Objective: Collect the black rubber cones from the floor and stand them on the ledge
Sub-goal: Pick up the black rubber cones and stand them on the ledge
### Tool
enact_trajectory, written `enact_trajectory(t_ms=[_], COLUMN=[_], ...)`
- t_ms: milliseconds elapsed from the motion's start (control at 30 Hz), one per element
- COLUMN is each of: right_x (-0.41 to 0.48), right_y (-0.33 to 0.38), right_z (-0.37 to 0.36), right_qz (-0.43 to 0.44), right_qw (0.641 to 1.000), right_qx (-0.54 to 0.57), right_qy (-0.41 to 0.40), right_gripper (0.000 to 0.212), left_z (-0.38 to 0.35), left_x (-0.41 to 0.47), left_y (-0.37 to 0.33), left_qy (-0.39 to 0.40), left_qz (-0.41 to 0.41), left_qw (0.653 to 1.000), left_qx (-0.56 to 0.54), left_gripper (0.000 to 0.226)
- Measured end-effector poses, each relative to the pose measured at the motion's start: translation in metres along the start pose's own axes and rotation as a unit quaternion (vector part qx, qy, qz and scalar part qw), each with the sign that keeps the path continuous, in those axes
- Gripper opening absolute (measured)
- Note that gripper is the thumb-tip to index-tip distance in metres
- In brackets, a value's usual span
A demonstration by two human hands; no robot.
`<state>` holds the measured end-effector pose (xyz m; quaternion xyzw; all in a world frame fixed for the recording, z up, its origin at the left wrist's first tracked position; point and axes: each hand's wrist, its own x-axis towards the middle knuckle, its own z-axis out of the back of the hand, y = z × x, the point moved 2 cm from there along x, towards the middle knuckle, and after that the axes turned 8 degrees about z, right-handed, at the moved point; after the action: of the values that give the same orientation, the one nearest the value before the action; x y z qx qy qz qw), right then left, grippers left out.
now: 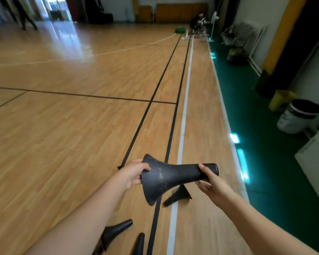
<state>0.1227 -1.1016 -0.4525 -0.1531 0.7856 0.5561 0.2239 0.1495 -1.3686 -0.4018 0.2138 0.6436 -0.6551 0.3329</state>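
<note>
Head view: both hands hold one black rubber cone (166, 179) sideways in the air over the wood floor (63, 135), wide flared base to the left, narrow tip to the right. L hand (134, 174) grips the base rim, thumb on top and fingers curled under. R hand (212, 183) wraps the narrow neck just short of the tip. The cone's surface has pale scuffs, no readable mark. Three more cones lie tipped over on the floor. One (177, 196) is right under the held cone, by the white line (184, 116). Another (116, 230) is near the bottom edge, beside the L forearm. The third (139, 243) is at the bottom edge, next to a black line (155, 96). Along the floor's right edge runs a green strip (265, 172). On it stand a white bucket w/ black liner (298, 116), its side print too blurred to read, a yellow bag (282, 100) just behind it and a white box (315, 159) nearer. At the far end are a standing fan (214, 24), a green object (180, 30) and a white cord (136, 46) across the boards. A person (24, 13) is in the far left corner.
</note>
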Motion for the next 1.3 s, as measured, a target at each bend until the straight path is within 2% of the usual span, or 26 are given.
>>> enact_trajectory(t_ms=[133, 300, 400, 500, 600, 767, 967, 1167, 1300], right_x=[-0.023, -0.061, -0.104, -0.161, -0.211, -0.293, -0.360, -0.371, -0.365], right_y=[0.051, 0.106, 0.124, 0.127, 0.122, 0.110, 0.079, 0.068, 0.088], right_z=[0.063, 0.194, 0.292, 0.398, 0.481, 0.584, 0.664, 0.722, 0.771], right_qz=[0.098, 0.172, 0.200, 0.215, 0.218, 0.239, 0.226, 0.218, 0.227], right_qw=[0.991, 0.959, 0.922, 0.874, 0.843, 0.782, 0.718, 0.687, 0.669], right_qx=[0.025, 0.108, 0.176, 0.230, 0.258, 0.301, 0.342, 0.366, 0.358], right_qy=[-0.082, -0.199, -0.281, -0.370, -0.419, -0.491, -0.562, -0.589, -0.610], right_gripper=[0.076, 0.054, 0.046, 0.062, 0.075, 0.083, 0.075, 0.077, 0.078], left_z=[-0.078, -0.233, -0.348, -0.473, -0.568, -0.687, -0.791, -0.863, -0.927], left_x=[-0.010, -0.029, -0.055, -0.101, -0.144, -0.205, -0.257, -0.272, -0.272], left_y=[-0.048, -0.084, -0.083, -0.061, -0.030, 0.023, 0.083, 0.112, 0.112], left_qy=[0.051, 0.150, 0.234, 0.315, 0.379, 0.438, 0.467, 0.473, 0.481], left_qz=[-0.045, -0.088, -0.101, -0.090, -0.080, -0.060, -0.053, -0.047, -0.064], left_qw=[0.997, 0.979, 0.960, 0.937, 0.911, 0.877, 0.828, 0.796, 0.778], left_qx=[0.045, 0.109, 0.118, 0.123, 0.142, 0.190, 0.305, 0.376, 0.399], left_gripper=[0.022, 0.019, 0.019, 0.022, 0.027, 0.025, 0.025, 0.031, 0.037])
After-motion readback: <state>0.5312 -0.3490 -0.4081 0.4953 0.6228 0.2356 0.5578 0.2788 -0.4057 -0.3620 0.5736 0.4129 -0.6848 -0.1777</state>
